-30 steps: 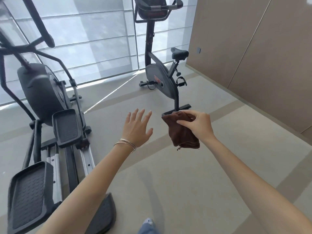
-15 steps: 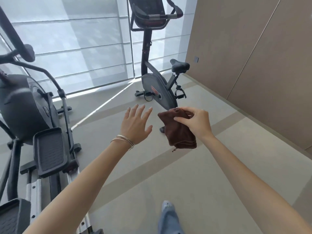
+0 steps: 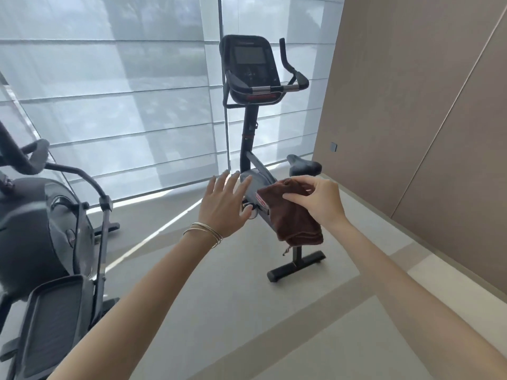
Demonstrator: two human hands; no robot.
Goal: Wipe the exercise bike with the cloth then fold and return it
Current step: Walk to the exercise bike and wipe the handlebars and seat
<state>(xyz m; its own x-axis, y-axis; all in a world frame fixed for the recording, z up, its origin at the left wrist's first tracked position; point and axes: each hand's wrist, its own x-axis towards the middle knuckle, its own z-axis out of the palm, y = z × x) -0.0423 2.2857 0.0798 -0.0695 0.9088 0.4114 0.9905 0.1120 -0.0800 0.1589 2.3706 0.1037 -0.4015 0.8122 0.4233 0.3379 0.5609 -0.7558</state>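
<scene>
A black exercise bike (image 3: 250, 127) stands ahead by the window, its console at the top and its saddle (image 3: 305, 167) to the right. My right hand (image 3: 319, 200) pinches a dark brown cloth (image 3: 295, 218), which hangs bunched in front of the bike's flywheel housing. My left hand (image 3: 223, 204) is held up beside it with fingers spread, holding nothing, a few bangles on the wrist. The cloth and my hands hide the bike's middle section.
A grey elliptical trainer (image 3: 41, 231) fills the left side, its pedal (image 3: 52, 325) near my left arm. A tan panelled wall (image 3: 411, 105) runs along the right. Blinds cover the window (image 3: 123, 105) behind the machines. The floor is pale carpet.
The view has moved closer to the bike and tilted up, so its console now shows fully. Both hands stay raised in much the same pose, the cloth still in the right hand.
</scene>
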